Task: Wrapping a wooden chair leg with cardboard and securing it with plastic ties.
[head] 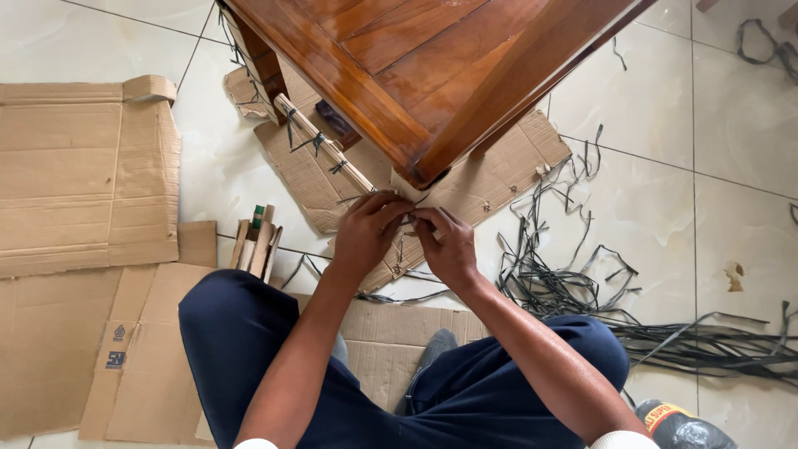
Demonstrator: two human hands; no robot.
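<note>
A person in dark blue trousers [249, 333] sitting on the tiled floor, left hand [366, 233] and right hand [447, 245] both pinching closed on a thin dark plastic strap [409, 218], at the cardboard-wrapped corner of a glossy brown wooden table [399, 66], loose dark straps [582, 283] lying to the right, flattened brown cardboard sheets [83, 175] spreading beyond.

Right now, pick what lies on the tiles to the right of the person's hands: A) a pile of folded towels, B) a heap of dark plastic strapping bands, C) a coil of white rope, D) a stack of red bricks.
B: a tangle of dark strapping bands sprawls over the tiled floor right of the right hand.
</note>
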